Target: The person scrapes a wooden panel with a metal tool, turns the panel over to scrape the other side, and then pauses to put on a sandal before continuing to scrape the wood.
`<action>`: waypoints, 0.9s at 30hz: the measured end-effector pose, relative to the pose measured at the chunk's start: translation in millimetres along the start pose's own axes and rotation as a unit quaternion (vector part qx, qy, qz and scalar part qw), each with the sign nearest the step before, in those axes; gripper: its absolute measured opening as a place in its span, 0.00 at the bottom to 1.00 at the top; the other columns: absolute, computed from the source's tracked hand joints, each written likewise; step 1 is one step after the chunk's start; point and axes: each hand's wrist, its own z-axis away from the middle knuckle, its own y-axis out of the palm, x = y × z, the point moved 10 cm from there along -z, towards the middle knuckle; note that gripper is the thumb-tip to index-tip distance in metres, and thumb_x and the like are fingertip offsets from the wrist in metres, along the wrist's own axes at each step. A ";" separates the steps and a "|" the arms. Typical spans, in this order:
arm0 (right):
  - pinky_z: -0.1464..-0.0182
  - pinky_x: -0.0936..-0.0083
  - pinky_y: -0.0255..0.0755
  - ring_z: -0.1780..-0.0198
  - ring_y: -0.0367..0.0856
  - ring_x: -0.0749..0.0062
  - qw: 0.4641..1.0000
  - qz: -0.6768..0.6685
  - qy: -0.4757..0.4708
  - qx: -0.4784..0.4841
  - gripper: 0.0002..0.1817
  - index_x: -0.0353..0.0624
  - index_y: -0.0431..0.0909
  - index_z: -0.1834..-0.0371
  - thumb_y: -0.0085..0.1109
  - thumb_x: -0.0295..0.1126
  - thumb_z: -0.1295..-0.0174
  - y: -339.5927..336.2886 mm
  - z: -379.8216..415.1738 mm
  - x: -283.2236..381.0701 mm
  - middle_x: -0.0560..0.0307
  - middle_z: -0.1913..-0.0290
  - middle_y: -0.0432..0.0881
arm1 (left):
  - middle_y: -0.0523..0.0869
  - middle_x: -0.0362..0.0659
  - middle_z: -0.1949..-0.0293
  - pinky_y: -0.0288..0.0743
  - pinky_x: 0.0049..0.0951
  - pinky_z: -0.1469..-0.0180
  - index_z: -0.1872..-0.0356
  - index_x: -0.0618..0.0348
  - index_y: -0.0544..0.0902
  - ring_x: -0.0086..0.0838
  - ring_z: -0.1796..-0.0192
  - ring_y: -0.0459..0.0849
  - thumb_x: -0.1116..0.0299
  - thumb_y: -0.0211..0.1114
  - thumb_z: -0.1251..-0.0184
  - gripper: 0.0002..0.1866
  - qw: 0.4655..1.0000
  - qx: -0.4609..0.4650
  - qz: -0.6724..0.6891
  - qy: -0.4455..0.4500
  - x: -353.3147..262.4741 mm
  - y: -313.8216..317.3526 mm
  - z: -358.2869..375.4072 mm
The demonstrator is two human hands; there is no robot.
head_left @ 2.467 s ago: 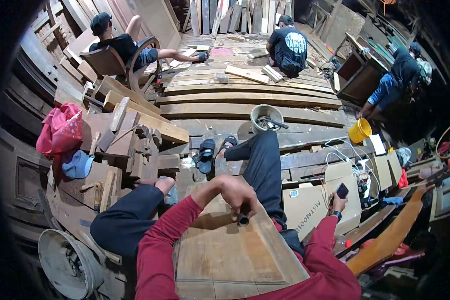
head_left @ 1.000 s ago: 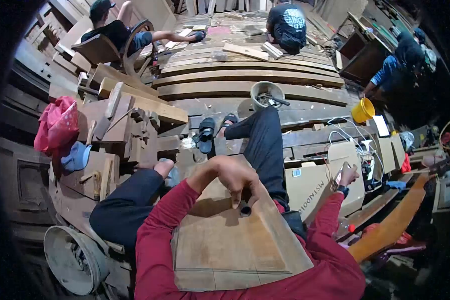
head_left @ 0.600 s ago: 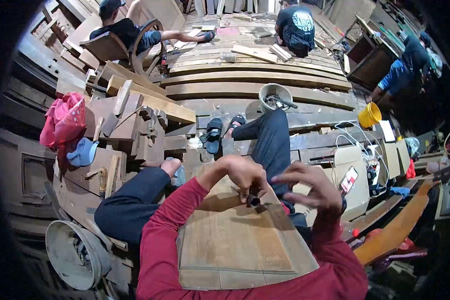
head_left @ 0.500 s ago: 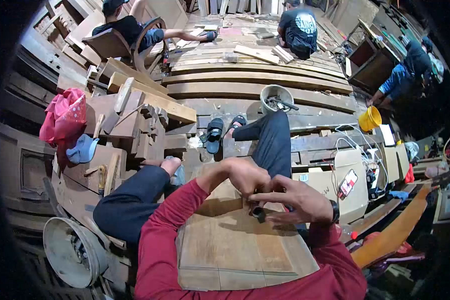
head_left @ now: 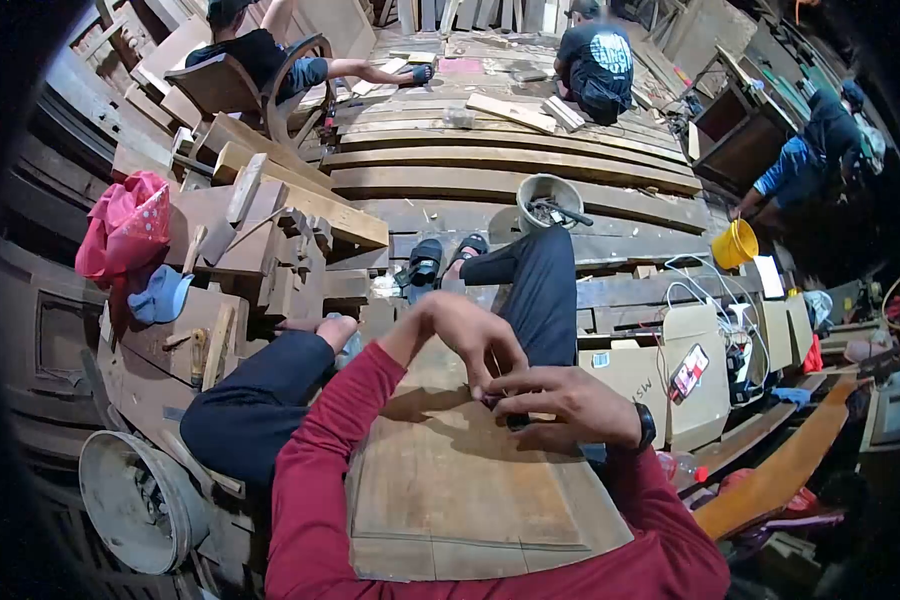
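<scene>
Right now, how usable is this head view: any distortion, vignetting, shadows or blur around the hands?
Head view: strong fisheye bends the floor planks and blackens the corners; both hands, left hand and right hand, are sharp; they cast a soft shadow on the wooden panel, hiding the small dark tool between them.

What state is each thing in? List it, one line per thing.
left hand: closed on the small dark tool
right hand: closed on the same tool
small dark tool: tip down on the panel
wooden panel: flat across the lap
phone: lying on cardboard, unheld
yellow bucket: tilted
grey bucket: upright, holding tools
</scene>
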 end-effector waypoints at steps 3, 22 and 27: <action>0.47 0.59 0.81 0.47 0.86 0.46 0.997 -0.057 0.027 0.052 0.23 0.40 0.81 0.41 0.72 0.36 0.37 14.3 3.6 -9.3 0.46 0.44 0.86 | 0.89 0.44 0.44 0.79 0.30 0.38 0.37 0.65 0.83 0.29 0.41 0.85 0.65 0.73 0.28 0.23 0.987 -0.158 -0.027 -0.024 22.5 -56.5 27.9; 0.49 0.60 0.79 0.53 0.85 0.46 0.990 -0.090 0.069 0.088 0.23 0.41 0.81 0.40 0.72 0.36 0.36 49.0 -39.6 -46.7 0.46 0.50 0.87 | 0.89 0.57 0.45 0.80 0.47 0.39 0.47 0.59 0.88 0.53 0.40 0.86 0.49 0.63 0.29 0.24 0.741 -0.524 -0.146 -0.393 327.2 -115.8 173.3; 0.43 0.53 0.75 0.47 0.81 0.42 0.993 -0.045 0.023 0.104 0.22 0.38 0.79 0.42 0.69 0.35 0.37 42.7 -29.4 -15.9 0.48 0.50 0.86 | 0.90 0.57 0.46 0.81 0.47 0.40 0.45 0.59 0.89 0.53 0.41 0.88 0.50 0.64 0.31 0.24 0.720 -0.516 -0.198 -0.419 379.1 -120.3 202.9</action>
